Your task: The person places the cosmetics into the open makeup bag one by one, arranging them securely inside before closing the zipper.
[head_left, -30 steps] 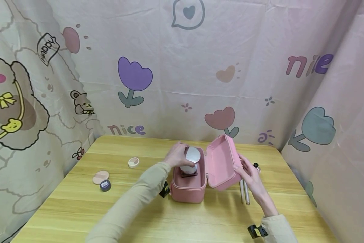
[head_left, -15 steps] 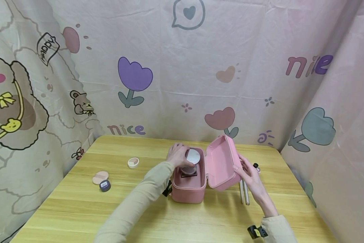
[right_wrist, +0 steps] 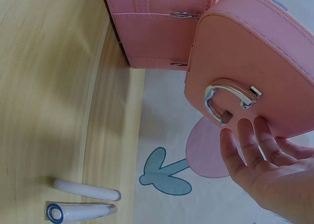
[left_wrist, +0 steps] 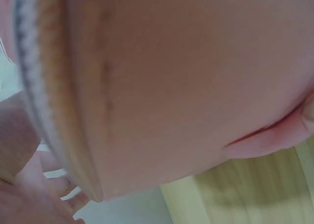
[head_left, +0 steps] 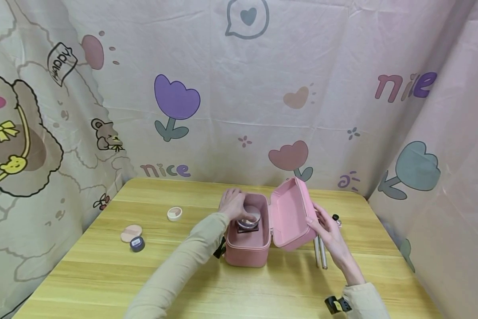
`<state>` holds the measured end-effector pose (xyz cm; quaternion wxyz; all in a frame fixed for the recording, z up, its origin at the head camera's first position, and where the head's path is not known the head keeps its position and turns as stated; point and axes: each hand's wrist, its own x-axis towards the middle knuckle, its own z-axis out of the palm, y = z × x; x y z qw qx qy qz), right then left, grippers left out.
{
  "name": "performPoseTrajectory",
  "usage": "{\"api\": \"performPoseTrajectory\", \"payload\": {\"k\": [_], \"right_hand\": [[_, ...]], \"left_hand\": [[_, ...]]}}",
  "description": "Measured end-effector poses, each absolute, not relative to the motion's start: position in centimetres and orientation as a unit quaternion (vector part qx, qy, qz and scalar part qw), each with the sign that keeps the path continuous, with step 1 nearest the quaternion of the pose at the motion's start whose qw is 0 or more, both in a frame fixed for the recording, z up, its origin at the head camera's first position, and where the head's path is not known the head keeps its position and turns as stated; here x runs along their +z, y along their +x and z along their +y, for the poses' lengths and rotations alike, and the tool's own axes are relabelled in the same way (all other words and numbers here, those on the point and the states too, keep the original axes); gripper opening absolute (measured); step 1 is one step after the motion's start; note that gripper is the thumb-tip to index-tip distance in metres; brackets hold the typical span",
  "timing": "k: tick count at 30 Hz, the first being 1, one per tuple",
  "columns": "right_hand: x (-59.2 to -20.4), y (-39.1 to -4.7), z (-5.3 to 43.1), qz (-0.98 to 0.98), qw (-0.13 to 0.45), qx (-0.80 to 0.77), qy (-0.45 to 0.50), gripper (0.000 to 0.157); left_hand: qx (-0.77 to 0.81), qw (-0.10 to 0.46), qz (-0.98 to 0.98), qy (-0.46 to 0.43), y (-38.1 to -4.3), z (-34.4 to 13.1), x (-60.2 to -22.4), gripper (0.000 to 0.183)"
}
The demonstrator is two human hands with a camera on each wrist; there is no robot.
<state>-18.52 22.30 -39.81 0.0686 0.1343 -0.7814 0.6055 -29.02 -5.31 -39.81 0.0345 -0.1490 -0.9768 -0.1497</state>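
A pink cosmetic case (head_left: 246,257) stands on the table with its lid (head_left: 290,212) swung out to the right. My left hand (head_left: 232,204) reaches inside and holds a round, pale compact (head_left: 253,212), the thumb across it. Under the compact lie another round container and a dark square item (head_left: 247,229), both partly covered. My right hand (head_left: 330,232) holds the lid's outer edge, thumb at the rim and fingers behind. The right wrist view shows those fingers beside the lid's carry handle (right_wrist: 221,98). Case wall fills most of the left wrist view.
Two slim silvery tubes (head_left: 320,252) lie right of the case, near a small black-capped bottle (head_left: 336,218). To the left are a round sectioned makeup palette (head_left: 175,214), a powder puff (head_left: 131,233) and a dark blue jar (head_left: 137,243). A printed curtain (head_left: 223,133) stands behind the table.
My left hand has moved slightly right and down, lowering the pale compact deeper into the case. The right hand and lid have stayed in place.
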Motion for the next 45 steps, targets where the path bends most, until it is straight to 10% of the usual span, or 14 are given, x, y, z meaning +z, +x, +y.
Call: {"api": "performPoseTrajectory", "payload": {"k": [24, 45], "right_hand": [[-39.9, -18.5, 22.3, -0.776, 0.069, 0.612, 0.134, 0.057], [-39.9, -18.5, 22.3, -0.778, 0.066, 0.611, 0.133, 0.058]], "left_hand": [[-0.415, 0.214, -0.869, -0.163, -31.2, -10.5, -41.8, 0.057], [-0.412, 0.274, -0.869, -0.007, -31.1, -21.1, -44.4, 0.076]]}}
